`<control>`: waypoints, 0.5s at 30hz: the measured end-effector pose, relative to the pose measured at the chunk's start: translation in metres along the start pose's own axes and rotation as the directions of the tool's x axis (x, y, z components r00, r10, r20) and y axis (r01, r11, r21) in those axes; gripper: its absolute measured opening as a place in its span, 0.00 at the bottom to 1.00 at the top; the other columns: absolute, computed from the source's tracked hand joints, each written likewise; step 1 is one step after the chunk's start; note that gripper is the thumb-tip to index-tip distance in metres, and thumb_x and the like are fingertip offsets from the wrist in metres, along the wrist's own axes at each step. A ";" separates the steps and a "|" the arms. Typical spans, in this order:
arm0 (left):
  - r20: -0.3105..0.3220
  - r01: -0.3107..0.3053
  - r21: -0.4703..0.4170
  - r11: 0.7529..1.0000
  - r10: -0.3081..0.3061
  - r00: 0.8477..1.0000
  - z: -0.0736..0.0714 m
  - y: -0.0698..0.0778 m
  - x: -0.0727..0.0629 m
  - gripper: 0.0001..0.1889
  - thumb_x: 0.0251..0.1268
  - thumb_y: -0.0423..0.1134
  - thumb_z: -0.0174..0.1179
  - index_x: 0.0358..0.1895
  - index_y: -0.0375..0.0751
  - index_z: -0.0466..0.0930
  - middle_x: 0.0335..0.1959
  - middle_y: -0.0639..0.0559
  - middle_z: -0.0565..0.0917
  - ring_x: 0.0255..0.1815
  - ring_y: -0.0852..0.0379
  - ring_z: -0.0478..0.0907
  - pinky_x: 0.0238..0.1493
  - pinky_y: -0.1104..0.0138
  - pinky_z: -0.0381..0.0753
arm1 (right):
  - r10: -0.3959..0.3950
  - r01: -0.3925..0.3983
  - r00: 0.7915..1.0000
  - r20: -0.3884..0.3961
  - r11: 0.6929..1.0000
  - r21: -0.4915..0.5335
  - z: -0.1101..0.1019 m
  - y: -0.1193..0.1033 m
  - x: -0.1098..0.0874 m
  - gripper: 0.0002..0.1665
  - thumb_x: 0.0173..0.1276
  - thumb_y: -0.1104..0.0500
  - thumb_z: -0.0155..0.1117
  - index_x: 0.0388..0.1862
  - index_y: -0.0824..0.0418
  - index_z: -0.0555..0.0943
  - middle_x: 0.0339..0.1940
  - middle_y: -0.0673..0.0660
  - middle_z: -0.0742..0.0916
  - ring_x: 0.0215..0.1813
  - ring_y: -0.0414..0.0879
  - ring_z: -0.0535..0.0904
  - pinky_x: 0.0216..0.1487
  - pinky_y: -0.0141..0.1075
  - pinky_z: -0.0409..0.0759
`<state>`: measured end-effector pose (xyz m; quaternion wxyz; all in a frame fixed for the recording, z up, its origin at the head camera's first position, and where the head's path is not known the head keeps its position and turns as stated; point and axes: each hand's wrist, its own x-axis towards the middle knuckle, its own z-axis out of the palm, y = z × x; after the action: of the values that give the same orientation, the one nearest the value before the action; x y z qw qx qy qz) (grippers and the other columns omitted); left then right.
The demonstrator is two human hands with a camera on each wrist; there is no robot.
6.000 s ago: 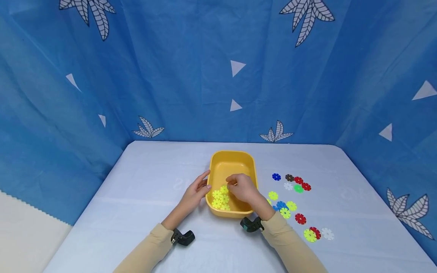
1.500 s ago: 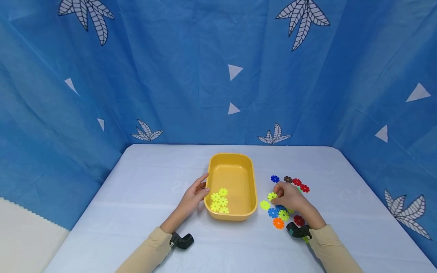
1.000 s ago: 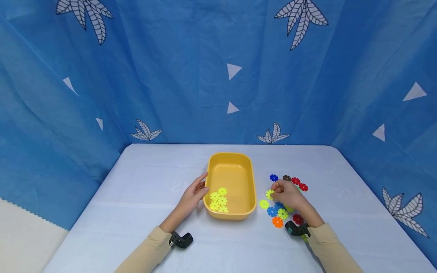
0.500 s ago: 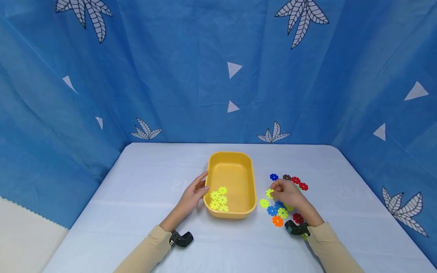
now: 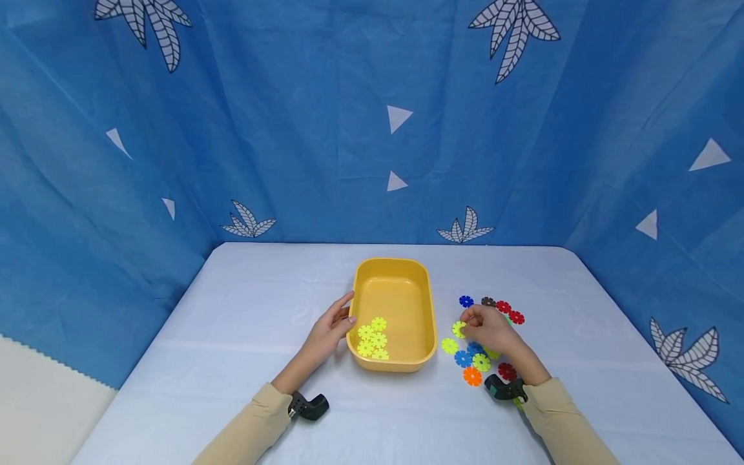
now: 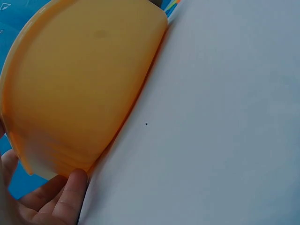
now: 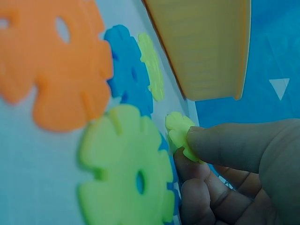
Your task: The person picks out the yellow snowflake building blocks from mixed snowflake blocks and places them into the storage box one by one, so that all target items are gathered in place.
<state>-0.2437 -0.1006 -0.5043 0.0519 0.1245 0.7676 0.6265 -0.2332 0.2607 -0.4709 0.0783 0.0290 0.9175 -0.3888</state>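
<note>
My left hand (image 5: pixel 325 332) holds the left side of a yellow plastic basin (image 5: pixel 431 310), its thumb at the rim and other fingers against the outer wall (image 6: pixel 84 93). Inside the basin, several yellow-green snowflake discs (image 5: pixel 378 340) lie in the near left corner. Right of the basin, my right hand (image 5: pixel 493 330) pinches another yellow-green snowflake disc (image 7: pixel 178 129) between thumb and finger, low over the table. Close by lie more yellow-green discs (image 7: pixel 129 164), blue discs (image 5: pixel 463 359) and an orange disc (image 5: pixel 473 376).
Beyond the right hand lie a dark blue disc (image 5: pixel 466 301), a brown disc (image 5: pixel 488 301) and red discs (image 5: pixel 516 317). A green disc is partly hidden by that hand. Another red disc (image 5: pixel 507 371) lies near the right wrist camera (image 5: pixel 504 389). Blue cloth (image 5: pixel 366 129) hangs behind the white table (image 5: pixel 261 278).
Six seconds ago my right hand was over the basin; it has moved right to the loose discs and pinches one. Over the last second it barely moves. The left hand stays at the basin.
</note>
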 end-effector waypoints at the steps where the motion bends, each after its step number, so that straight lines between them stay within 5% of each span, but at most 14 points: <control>1: -0.001 0.000 0.000 1.000 0.000 1.000 0.000 0.000 0.000 0.30 0.77 0.40 0.57 0.79 0.54 0.63 0.71 0.36 0.75 0.69 0.39 0.76 0.60 0.55 0.86 | -0.002 0.002 1.000 0.000 1.000 -0.001 0.000 0.000 0.000 0.10 0.67 0.62 0.69 0.45 0.63 0.80 0.32 0.56 0.81 0.35 0.48 0.75 0.35 0.30 0.79; 15: 0.001 -0.001 -0.012 1.000 0.001 1.000 0.000 0.000 0.001 0.30 0.77 0.39 0.56 0.79 0.54 0.63 0.70 0.36 0.75 0.68 0.39 0.77 0.60 0.55 0.86 | 0.004 -0.004 1.000 -0.020 1.000 0.001 -0.001 -0.001 0.001 0.10 0.68 0.62 0.68 0.46 0.63 0.81 0.34 0.56 0.82 0.36 0.49 0.76 0.37 0.31 0.81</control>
<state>-0.2445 -0.1003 -0.5043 0.0527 0.1250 0.7637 0.6311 -0.2347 0.2604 -0.4695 0.0700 0.0349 0.9179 -0.3889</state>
